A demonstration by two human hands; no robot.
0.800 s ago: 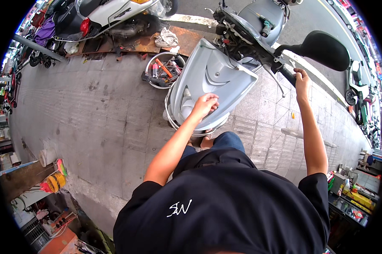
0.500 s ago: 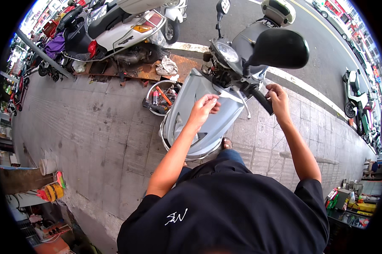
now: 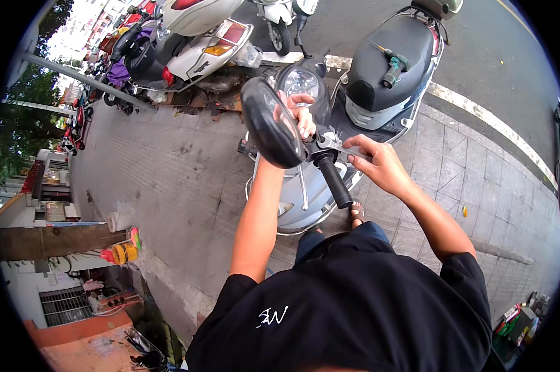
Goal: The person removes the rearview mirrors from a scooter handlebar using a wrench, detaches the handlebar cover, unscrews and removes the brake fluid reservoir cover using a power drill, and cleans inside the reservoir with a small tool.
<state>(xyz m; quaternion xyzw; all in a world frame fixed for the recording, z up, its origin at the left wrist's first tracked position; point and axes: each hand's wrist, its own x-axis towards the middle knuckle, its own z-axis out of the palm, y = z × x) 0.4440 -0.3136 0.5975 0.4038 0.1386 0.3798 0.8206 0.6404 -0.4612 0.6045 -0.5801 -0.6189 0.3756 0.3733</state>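
I stand at the handlebar of a grey-blue scooter (image 3: 305,204). My left hand (image 3: 300,116) is curled behind the round black mirror (image 3: 271,124), its fingers closed around the mirror stem. My right hand (image 3: 379,164) pinches a flat metal wrench (image 3: 345,149) whose head sits at the stem's base, just above the black handlebar grip (image 3: 334,181). The speedometer (image 3: 301,80) is right behind my left hand. A green cordless drill (image 3: 395,65) lies on the scooter's dark seat (image 3: 385,37).
Other scooters (image 3: 199,28) are parked at the back left beside a kerb. A white road line (image 3: 484,115) runs along the paving on the right. Colourful items (image 3: 122,251) sit by a wall on the left.
My left hand left the scooter's front panel and went up behind the mirror. My right hand came in to the mirror stem's base with the wrench. The view swung closer over the handlebar.
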